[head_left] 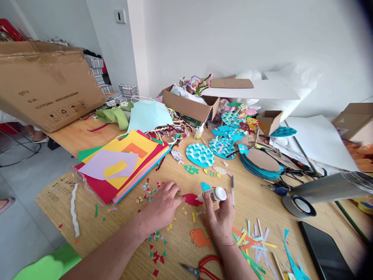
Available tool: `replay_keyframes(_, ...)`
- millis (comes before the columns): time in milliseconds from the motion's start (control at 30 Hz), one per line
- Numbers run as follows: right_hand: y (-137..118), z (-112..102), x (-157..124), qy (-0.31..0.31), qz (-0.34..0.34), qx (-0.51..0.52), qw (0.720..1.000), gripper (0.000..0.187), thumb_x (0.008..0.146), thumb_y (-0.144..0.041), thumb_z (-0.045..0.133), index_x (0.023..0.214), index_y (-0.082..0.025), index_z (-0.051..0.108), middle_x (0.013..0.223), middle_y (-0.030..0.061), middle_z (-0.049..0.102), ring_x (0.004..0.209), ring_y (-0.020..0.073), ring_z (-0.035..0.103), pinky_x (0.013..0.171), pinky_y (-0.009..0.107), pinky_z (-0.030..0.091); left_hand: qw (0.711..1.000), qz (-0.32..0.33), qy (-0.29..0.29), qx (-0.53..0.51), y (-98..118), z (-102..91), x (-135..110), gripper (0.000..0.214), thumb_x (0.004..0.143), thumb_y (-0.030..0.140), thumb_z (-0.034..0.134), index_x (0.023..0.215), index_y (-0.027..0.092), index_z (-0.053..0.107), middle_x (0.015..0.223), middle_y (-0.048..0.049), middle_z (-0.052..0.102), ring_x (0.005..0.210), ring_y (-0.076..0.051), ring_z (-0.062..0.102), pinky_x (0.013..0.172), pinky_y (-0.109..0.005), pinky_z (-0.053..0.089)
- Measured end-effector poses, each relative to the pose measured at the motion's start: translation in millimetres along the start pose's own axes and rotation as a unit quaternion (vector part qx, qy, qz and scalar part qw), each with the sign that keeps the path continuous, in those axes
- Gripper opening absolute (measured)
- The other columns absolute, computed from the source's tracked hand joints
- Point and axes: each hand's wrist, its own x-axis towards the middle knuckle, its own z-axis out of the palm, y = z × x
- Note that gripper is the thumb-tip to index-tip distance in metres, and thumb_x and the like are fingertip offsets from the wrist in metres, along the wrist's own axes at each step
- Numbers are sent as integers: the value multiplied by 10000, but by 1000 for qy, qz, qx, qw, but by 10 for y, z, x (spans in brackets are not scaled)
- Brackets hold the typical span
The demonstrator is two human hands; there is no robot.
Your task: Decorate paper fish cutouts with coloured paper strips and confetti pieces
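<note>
Evidently part-finished: a set of paper fish on a wooden table.

Done, by the look of them: green fish, bearing small contrasting shapes; yellow fish and pale fish, both banded. All three lie below a wavy blue disc.

Left, in judgement: red fish, in hand, with no trimmings visible; orange fish, nearer the wearer, apparently drawn on but without paper pieces; blue fish, just beyond the red one, partly hidden behind the bottle, its finish uncertain.

Red fish, particulars: flat, one deep red, body rounded and lengthwise across the table, between the two hands; surface detail too small to read.

Left hand: palm down, fingers bent and close together, fingertips at the fish's left end; whether pinching or merely pressing, cannot tell.

Right hand: thumb and fingers closed around a white bottle, tipped over, nozzle at the fish's right end; whether anything flows, unclear.

Stock nearby: tiny cut shapes, left of the orange fish; coloured strips, beside the right forearm; red-handled pliers, at the near edge of view.
</note>
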Motion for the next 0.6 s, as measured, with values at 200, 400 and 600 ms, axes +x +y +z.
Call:
replay_keyframes(200,6,-6,0,-1,3,-1,1000,126,836,-280,584,834,-214,476,689,-33,492,590,125,476,563,271,385,1000,0,2,-4,2,3,-3,361,794,28,473,1057,228,618,1074,-70,511,1119,-230,395,957,-401,398)
replay_keyframes(400,8,-3,-4,1,11,5,1000,125,836,-277,587,836,-211,481,701,-29,496,600,125,478,571,269,394,1000,-1,3,-6,-2,6,-5,360,800,29,468,1061,225,621,1067,-72,512,1112,-230,399,948,-394,401)
replay_keyframes(600,24,1,-7,0,16,16,1000,138,832,-289,594,832,-210,482,702,-27,503,611,130,482,586,275,395,1000,-2,2,-8,4,-3,-6,366,781,22,476,1046,226,625,1070,-72,511,1104,-232,405,936,-401,411)
